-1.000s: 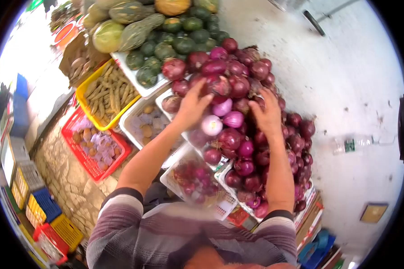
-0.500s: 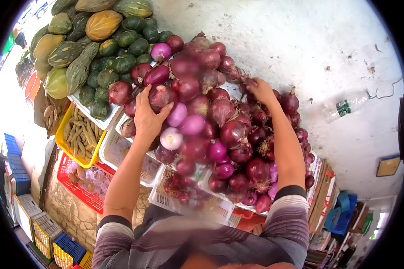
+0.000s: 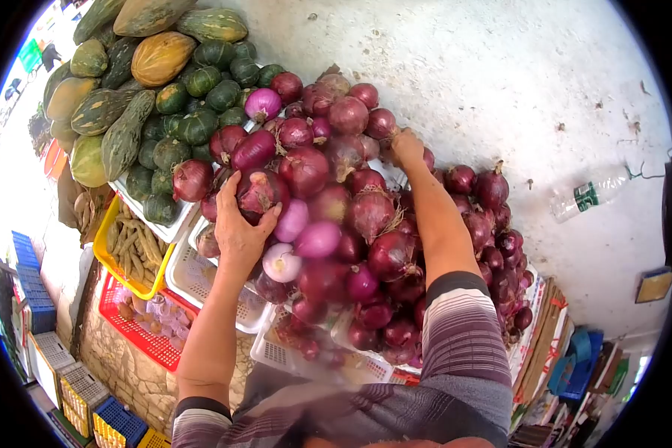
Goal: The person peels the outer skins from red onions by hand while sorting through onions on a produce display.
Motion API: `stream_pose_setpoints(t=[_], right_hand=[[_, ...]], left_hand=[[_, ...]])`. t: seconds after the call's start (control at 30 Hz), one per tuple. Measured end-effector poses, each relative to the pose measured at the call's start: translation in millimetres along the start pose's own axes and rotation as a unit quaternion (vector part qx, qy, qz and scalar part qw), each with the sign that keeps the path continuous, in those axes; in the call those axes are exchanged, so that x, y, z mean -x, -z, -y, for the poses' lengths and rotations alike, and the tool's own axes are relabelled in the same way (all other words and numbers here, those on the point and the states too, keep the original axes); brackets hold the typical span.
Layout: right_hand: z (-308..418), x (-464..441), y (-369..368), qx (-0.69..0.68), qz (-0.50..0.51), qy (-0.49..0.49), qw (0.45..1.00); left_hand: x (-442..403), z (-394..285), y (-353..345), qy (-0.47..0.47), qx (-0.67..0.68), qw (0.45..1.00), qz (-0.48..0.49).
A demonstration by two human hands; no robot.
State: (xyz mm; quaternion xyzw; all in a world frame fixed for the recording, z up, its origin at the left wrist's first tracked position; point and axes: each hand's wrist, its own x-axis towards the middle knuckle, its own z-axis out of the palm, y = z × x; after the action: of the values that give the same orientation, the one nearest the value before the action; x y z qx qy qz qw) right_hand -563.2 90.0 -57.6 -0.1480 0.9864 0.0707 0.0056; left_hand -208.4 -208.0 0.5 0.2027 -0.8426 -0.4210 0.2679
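A large pile of red onions [image 3: 306,172] slopes down against the wall, some with dry skin and roots, a few peeled to smooth purple. On the pile's left side, my left hand [image 3: 239,228] has thumb and fingers around a big red onion [image 3: 260,190] with a torn top. A pale peeled onion [image 3: 281,263] lies just below that thumb. My right hand [image 3: 408,148] reaches to the back of the pile by the wall, its fingers curled down among the onions. What those fingers grip is hidden.
Green squashes [image 3: 198,127] and long pumpkins [image 3: 131,134] are heaped at the upper left. Below them stand a yellow basket [image 3: 157,278] of roots, a red basket [image 3: 138,328] and white baskets [image 3: 194,276]. A plastic bottle [image 3: 590,196] hangs on the white wall [image 3: 500,75].
My right hand has moved left along the back of the pile, with its arm swinging the same way. My left hand stays around the same onion. The view has shifted slightly.
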Motion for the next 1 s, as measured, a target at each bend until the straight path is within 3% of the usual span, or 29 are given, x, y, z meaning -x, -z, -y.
stream_pose_setpoints(t=[0.2,0.3,0.33,0.43,0.57,0.67,0.77,0.87,0.97,1.0], right_hand=[[-0.7,13.7,60.6,-0.001,0.074,0.061,0.995],[-23.2,11.1,75.8,-0.058,0.144,0.151,0.976],[-13.6,35.8,110.2,-0.166,0.205,0.133,0.955],[-38.4,62.8,104.5,-0.398,0.202,0.087,0.891],[-68.8,94.6,108.6,-0.432,0.190,0.029,0.881],[-93.5,109.8,100.6,-0.327,0.191,-0.033,0.925],[-140.0,114.3,50.7,-0.202,0.035,0.001,0.979],[-156.2,126.2,57.5,-0.189,0.021,-0.015,0.982],[-147.2,135.7,75.9,-0.165,-0.043,0.044,0.984],[-139.2,135.2,78.4,-0.187,-0.046,0.011,0.981]], left_hand=[[0.2,2.5,-1.1,-0.004,0.017,1.000,-0.009],[1.1,5.2,-1.8,-0.008,0.023,1.000,-0.013],[0.3,5.8,-3.0,-0.010,0.025,0.999,-0.016],[-0.3,6.1,-2.9,-0.014,0.018,1.000,-0.020],[-0.1,1.9,0.2,0.009,0.026,1.000,-0.008],[0.6,-2.3,1.1,0.021,0.029,0.999,-0.004],[1.2,-0.3,-0.1,0.016,0.022,1.000,-0.007],[-0.4,3.9,-1.0,0.002,0.017,1.000,-0.014],[0.4,-0.3,-2.1,0.018,0.022,1.000,-0.003],[-0.3,-0.8,-1.6,0.020,0.022,1.000,-0.002]])
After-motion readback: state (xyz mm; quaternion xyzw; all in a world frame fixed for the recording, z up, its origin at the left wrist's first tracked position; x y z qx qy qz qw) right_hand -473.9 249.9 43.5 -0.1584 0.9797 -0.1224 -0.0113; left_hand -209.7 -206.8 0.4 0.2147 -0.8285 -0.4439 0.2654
